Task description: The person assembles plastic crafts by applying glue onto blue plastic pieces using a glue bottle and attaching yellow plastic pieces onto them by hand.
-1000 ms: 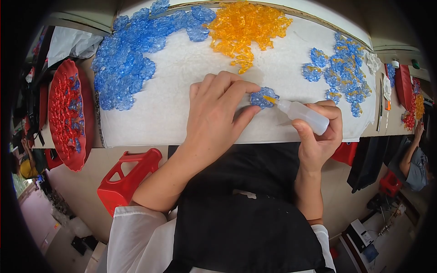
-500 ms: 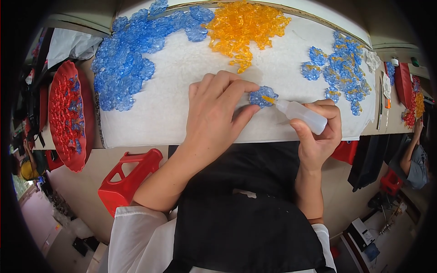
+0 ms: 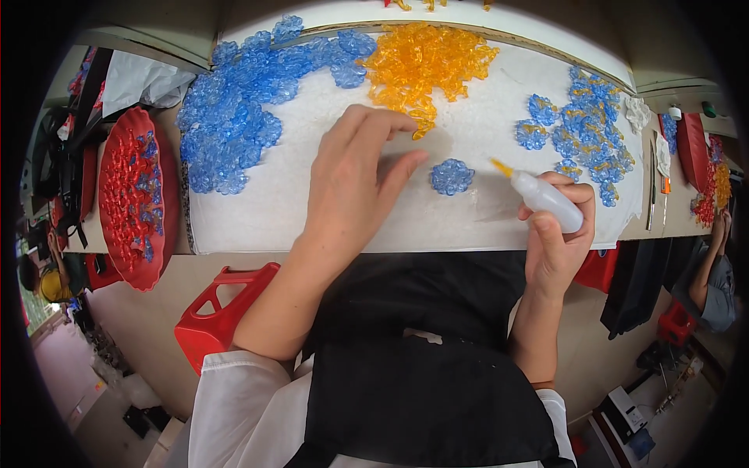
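Scalloped red tray [image 3: 142,277]: on the far left, holding red pieces mixed with some blue ones.
White bag [image 3: 144,82]: crumpled, behind the tray.
Blue heap [image 3: 230,129]: clear, flower-shaped pieces on the white sheet [image 3: 437,226] covering the bench.
Left hand [image 3: 351,171]: above the sheet, thumb and fingers spread apart, nothing between them.
Amber heap [image 3: 429,62]: narrows toward the left hand's fingers.
Blue flower piece [image 3: 452,177]: alone on the sheet, between the hands and touching neither.
Squeeze bottle [image 3: 550,203]: translucent white, tilted, amber nozzle toward the piece but apart from it; contents indistinct.
Right hand [image 3: 558,222]: fingers and thumb wrapped around the bottle.
Blue-and-amber group [image 3: 593,132]: on the sheet's right side.
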Available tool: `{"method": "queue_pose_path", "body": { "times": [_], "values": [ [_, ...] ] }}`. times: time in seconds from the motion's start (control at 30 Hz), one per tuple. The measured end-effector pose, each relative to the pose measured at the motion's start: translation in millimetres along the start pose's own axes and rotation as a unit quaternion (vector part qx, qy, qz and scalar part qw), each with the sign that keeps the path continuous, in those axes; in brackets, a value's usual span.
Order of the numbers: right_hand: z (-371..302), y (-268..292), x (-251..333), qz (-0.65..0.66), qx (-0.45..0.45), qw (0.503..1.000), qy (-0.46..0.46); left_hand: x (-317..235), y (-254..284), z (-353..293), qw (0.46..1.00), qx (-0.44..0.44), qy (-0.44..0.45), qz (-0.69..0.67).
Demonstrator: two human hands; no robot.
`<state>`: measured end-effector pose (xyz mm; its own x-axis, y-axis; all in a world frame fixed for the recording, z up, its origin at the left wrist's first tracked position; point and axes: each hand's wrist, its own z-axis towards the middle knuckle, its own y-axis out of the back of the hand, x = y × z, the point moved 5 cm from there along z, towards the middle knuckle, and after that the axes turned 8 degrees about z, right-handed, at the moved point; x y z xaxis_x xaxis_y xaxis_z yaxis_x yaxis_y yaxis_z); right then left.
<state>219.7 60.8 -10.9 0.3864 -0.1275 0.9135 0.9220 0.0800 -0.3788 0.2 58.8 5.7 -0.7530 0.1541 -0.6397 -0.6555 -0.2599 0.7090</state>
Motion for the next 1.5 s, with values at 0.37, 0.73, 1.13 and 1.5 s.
{"method": "queue_pose_path", "body": {
  "times": [0.37,0.73,1.13,1.5],
  "values": [
    [11,-18,-6,-0.011,0.035,0.990,-0.133,-18,8,-1,1.000,-0.003,0.010,-0.023],
    [6,-35,-3,-0.049,0.144,0.956,-0.252,-41,-7,-21,0.977,0.069,-0.133,-0.150],
    [17,-37,-4,-0.171,0.131,0.949,-0.228,-23,-4,-18,0.996,0.022,-0.071,-0.055],
    [38,-59,-9,-0.370,0.190,0.900,-0.127,-13,-8,-18,0.998,0.021,-0.036,0.055]
  ]
}}
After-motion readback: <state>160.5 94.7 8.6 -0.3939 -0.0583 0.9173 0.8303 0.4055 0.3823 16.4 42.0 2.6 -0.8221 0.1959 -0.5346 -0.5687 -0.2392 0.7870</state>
